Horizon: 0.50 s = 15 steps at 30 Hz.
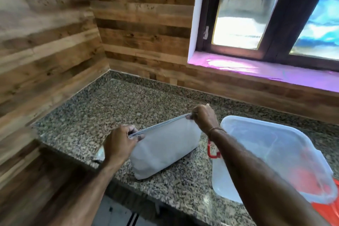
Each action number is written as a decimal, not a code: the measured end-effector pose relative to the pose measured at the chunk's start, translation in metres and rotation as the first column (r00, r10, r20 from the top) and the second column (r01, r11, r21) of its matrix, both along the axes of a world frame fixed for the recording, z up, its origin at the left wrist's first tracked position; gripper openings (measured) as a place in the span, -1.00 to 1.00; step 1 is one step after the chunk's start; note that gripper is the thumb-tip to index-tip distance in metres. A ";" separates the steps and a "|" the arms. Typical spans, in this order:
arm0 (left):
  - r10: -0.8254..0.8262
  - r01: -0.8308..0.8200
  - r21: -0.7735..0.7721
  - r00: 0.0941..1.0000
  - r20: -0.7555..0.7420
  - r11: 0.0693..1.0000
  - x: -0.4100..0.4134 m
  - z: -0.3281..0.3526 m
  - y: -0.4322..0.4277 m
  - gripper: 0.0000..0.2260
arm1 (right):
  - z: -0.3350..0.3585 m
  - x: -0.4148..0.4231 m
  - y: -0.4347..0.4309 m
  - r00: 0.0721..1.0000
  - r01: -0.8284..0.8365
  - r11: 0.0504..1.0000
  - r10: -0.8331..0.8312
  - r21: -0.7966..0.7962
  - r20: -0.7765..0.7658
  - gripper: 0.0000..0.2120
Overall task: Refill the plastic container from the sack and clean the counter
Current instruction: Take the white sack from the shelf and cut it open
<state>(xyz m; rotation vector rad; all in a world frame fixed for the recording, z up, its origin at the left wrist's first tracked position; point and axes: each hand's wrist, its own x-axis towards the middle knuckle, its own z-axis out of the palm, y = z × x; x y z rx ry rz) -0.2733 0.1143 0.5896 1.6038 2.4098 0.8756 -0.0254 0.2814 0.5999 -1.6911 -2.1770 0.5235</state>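
Note:
A pale grey sack (163, 149) stands on the speckled granite counter (102, 108), its top edge pressed flat into a straight seam. My left hand (120, 145) pinches the left end of that seam. My right hand (203, 117) pinches the right end, higher and farther back. To the right stands the translucent plastic container (225, 181) with a red latch (212, 152). Its clear lid (275, 152) lies tilted across the top, partly hidden by my right forearm.
Wood-plank walls meet in a corner behind the counter at the left. A window with a dark frame and a purple sill (266, 71) is at the back right. Something orange-red (328, 211) lies beside the container. The counter's front edge runs below the sack.

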 end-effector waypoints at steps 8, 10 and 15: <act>-0.190 0.192 -0.030 0.981 0.046 0.981 -0.027 0.012 -0.009 -0.67 | -0.008 0.008 -0.008 0.995 0.102 0.992 -0.100 0.074 -0.026 -0.66; -0.220 0.226 -0.056 0.971 0.097 0.972 -0.037 0.018 -0.007 -0.73 | -0.006 -0.004 -0.023 0.999 0.049 0.991 -0.046 0.128 -0.028 -0.80; -0.274 0.281 -0.066 0.957 0.095 0.958 -0.055 0.041 0.003 -0.89 | -0.011 -0.060 -0.076 0.933 -0.297 0.942 0.322 0.158 -0.160 -0.68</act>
